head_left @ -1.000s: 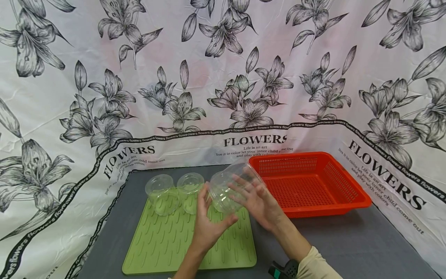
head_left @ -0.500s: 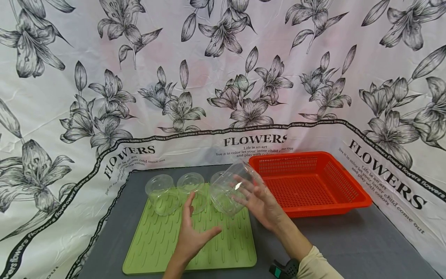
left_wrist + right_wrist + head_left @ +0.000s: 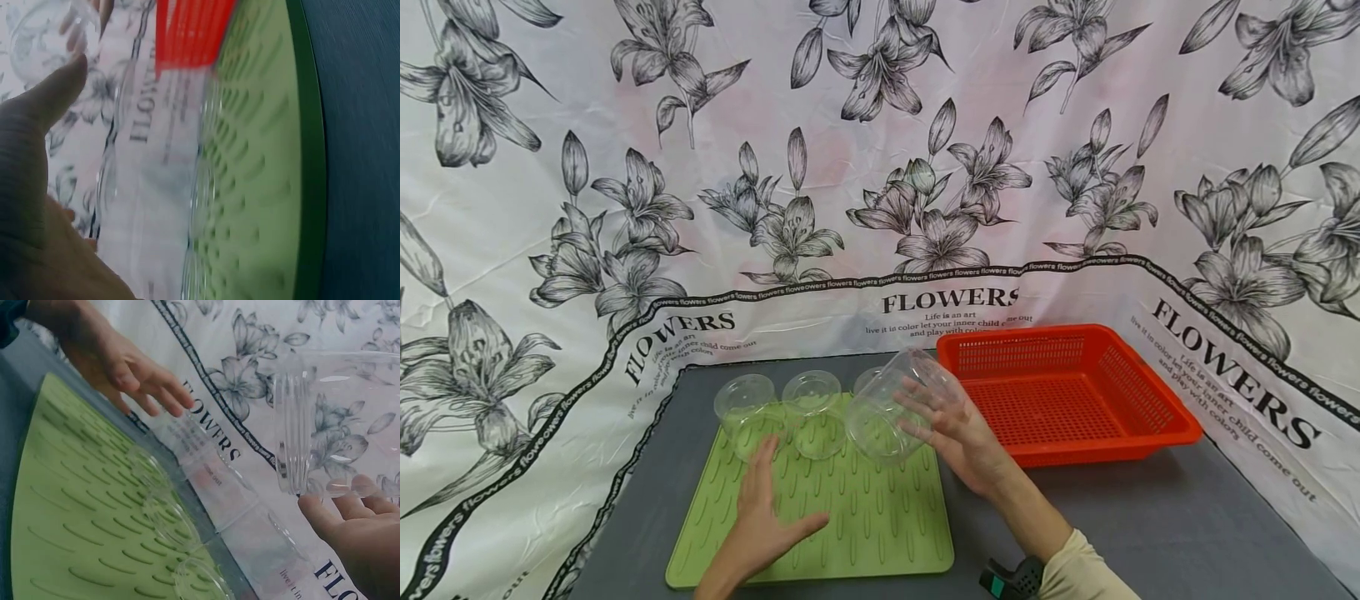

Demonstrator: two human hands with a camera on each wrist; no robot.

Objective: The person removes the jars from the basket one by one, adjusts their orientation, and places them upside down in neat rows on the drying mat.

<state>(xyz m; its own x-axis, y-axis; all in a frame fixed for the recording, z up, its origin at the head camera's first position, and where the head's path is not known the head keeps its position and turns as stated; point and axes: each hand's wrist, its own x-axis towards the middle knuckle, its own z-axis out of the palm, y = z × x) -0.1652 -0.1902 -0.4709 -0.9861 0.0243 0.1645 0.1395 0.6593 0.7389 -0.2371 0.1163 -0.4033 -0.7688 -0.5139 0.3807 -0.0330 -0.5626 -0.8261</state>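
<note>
My right hand [image 3: 966, 446] holds a clear plastic jar [image 3: 874, 427] tilted on its side, up over the back right of a green ridged mat [image 3: 850, 537]. In the right wrist view, fingers [image 3: 350, 509] lie along the underside of that jar [image 3: 350, 434], whose ridged end points left. My left hand [image 3: 752, 525] hovers over the mat's left part, thumb and fingers spread, holding nothing. Two similar clear jars [image 3: 749, 425] stand at the mat's back edge beyond it. A third standing jar [image 3: 867, 380] is partly hidden behind the held one.
A red plastic basket [image 3: 1052, 454] with slotted walls stands at the back right of the grey table [image 3: 1150, 533]. A flower-printed cloth [image 3: 925, 192] hangs behind and along both sides. A dark wrist device [image 3: 1015, 579] sits by the right sleeve.
My left hand has let go of the jar and moved left and toward me, fingers spread. The right hand keeps the jar in nearly the same place, its tilt shifting slightly.
</note>
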